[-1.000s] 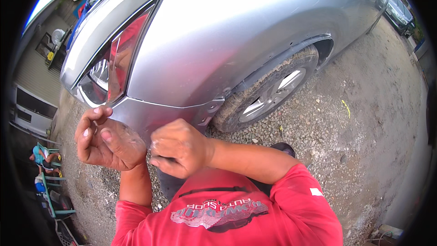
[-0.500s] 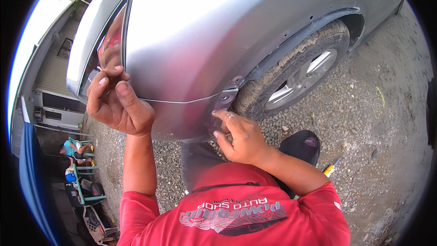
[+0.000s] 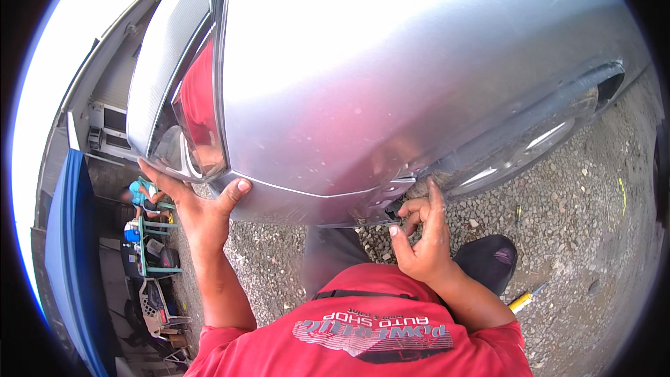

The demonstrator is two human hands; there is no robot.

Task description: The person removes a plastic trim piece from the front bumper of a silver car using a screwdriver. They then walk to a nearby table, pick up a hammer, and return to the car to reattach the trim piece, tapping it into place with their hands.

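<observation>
- left hand [image 3: 199, 206] spread flat, pressing the silver bumper [image 3: 293, 202] just under the red tail light [image 3: 199, 115];
- right hand [image 3: 422, 234] pinching a small dark clip [image 3: 394, 213] at the bumper's edge beside the wheel [image 3: 530, 150]; gravel [image 3: 579, 237] below

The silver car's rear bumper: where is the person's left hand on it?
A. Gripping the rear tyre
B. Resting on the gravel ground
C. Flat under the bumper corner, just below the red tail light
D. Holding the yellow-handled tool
C: the left hand presses up against the silver car bumper corner, right below the red tail light.
</observation>
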